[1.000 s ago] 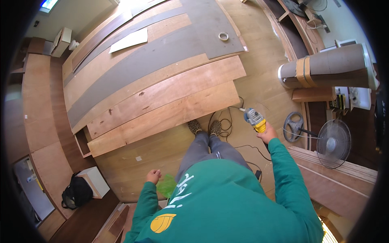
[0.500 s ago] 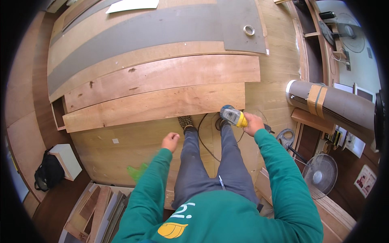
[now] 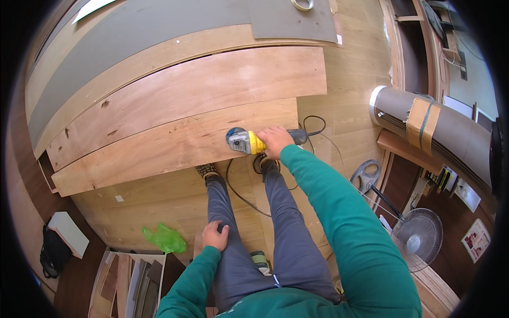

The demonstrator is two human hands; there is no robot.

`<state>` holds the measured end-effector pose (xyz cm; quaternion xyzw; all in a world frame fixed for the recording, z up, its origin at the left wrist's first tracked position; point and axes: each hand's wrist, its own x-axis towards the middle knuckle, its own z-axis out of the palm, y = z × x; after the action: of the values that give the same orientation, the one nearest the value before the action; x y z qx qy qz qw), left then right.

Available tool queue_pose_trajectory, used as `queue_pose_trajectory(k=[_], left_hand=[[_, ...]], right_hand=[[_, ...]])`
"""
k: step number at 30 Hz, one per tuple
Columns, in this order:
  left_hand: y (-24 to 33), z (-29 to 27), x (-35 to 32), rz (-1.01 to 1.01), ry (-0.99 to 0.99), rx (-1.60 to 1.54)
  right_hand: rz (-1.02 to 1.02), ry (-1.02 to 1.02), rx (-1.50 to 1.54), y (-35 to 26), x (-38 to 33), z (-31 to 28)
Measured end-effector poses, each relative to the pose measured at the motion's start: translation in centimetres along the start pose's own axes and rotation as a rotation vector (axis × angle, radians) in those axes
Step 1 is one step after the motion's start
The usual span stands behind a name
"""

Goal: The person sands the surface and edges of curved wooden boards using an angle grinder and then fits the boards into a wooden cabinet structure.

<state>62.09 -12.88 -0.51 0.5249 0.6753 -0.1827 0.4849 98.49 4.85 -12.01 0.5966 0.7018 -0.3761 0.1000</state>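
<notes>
My right hand [image 3: 273, 140] is wrapped round the yellow body of an angle grinder [image 3: 243, 142]. The tool lies sideways over the front part of the nearer wooden plank [image 3: 175, 143]. Its grey head and blue disc point left, and the dark rear end sticks out to the right past my hand. Whether the disc touches the wood I cannot tell. My left hand [image 3: 215, 236] rests on my left thigh with nothing in it, thumb apart from the loosely bent fingers. A second, redder plank [image 3: 207, 98] lies just behind the first.
Black cord [image 3: 241, 197] loops on the floor round my feet. A green plastic bag [image 3: 165, 238] and a box of wood offcuts [image 3: 127, 281] are at lower left. To the right stand a fan [image 3: 416, 238] and a large brown roll [image 3: 450, 124]. A tape roll [image 3: 303, 4] lies on the grey sheet.
My right hand has carried the grinder left, further over the nearer plank. My left hand has come down onto my thigh. The whole view has shifted.
</notes>
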Motion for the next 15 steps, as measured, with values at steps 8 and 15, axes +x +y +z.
queue_pose_trajectory(k=[8, 15], left_hand=[[1.6, 0.9, 1.3, -0.004, -0.035, 0.098], [2.7, 0.8, 1.7, -0.009, -0.070, 0.144]], right_hand=[[0.033, 0.029, 0.031, 3.1, -1.3, 2.0], [0.046, 0.135, 0.074, 3.7, -1.2, 2.7]])
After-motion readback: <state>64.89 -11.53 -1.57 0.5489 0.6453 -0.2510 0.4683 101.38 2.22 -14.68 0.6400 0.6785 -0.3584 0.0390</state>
